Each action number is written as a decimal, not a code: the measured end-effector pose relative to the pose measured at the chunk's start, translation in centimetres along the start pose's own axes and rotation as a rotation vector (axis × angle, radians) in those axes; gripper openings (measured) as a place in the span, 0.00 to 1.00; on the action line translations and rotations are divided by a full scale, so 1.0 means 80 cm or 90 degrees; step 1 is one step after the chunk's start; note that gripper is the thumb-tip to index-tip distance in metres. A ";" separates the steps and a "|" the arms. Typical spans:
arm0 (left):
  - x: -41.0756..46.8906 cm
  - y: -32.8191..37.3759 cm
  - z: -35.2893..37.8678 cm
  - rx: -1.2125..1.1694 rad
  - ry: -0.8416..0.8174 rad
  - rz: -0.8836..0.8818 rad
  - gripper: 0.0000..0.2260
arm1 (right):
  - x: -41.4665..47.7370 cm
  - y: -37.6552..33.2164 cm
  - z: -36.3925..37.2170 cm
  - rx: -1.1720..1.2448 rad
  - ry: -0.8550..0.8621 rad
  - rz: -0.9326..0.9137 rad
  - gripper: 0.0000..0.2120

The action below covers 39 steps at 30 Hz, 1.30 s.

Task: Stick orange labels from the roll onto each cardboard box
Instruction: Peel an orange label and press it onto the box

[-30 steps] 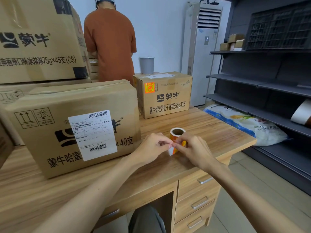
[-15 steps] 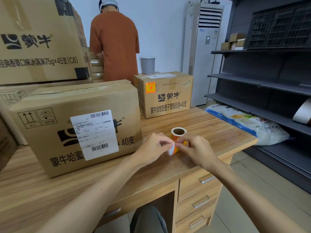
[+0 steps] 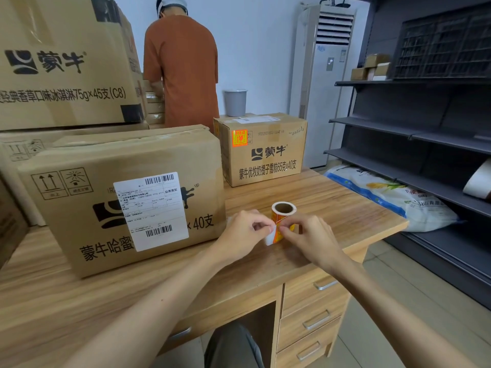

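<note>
A small roll of orange labels (image 3: 282, 213) stands upright on the wooden desk (image 3: 332, 208). My left hand (image 3: 243, 235) pinches the white backing strip at the roll's loose end. My right hand (image 3: 309, 236) pinches the edge of an orange label on the roll. A large cardboard box (image 3: 125, 192) with a white shipping label lies just left of my hands. A smaller cardboard box (image 3: 265, 150) behind the roll carries an orange label (image 3: 240, 138) at its upper left corner. More boxes (image 3: 63, 59) are stacked at the far left.
A person in an orange shirt (image 3: 183, 70) stands behind the boxes, facing away. Dark shelves (image 3: 425, 134) with a white sack (image 3: 393, 195) line the right side. A grey bin (image 3: 235, 102) and a standing air conditioner (image 3: 321, 83) are at the back.
The backing strip has come a little further away from the roll between my fingers. Both hands stay at the roll. The person behind has shifted slightly right.
</note>
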State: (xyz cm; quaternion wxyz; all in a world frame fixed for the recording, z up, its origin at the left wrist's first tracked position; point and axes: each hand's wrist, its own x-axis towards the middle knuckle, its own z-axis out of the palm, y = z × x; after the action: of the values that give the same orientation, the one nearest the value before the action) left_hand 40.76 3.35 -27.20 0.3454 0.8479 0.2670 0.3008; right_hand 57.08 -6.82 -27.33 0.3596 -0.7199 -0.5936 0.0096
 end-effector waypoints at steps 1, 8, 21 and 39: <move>0.000 0.000 0.000 -0.002 0.001 0.000 0.07 | 0.000 0.000 0.000 0.008 -0.001 0.002 0.04; -0.002 0.003 0.000 -0.021 -0.016 -0.004 0.07 | 0.004 -0.001 0.000 0.009 0.005 0.025 0.07; 0.001 0.002 0.003 -0.009 0.053 -0.017 0.04 | 0.003 -0.002 0.006 0.205 0.025 0.100 0.05; 0.013 -0.004 -0.007 -0.015 0.106 -0.113 0.06 | -0.011 0.033 -0.023 0.269 0.034 0.226 0.09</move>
State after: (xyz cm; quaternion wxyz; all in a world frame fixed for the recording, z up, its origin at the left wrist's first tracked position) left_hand 41.02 4.47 -26.74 0.3577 0.7888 0.3652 0.3414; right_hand 59.85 -8.62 -27.73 0.5098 -0.7216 -0.4336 0.1771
